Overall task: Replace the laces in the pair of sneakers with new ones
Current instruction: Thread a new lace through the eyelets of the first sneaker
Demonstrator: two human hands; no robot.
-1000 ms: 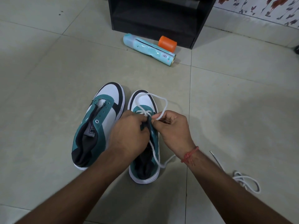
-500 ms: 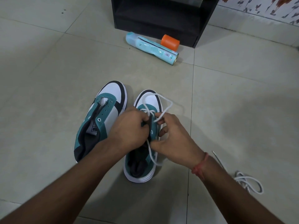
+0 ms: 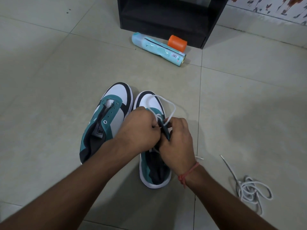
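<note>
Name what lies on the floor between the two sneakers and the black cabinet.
In the head view, a teal can lies on its side there, with an orange cap beside it near the cabinet.

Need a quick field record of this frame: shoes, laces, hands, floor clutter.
left sneaker: no lace, eyelets bare
right sneaker: white lace partly threaded, loop over the toe
left hand: grips at the right sneaker's eyelets
right hand: pinches the lace there
spare lace: loose coil on the floor, to the right
clutter: teal can lying down, orange cap, black cabinet
</note>
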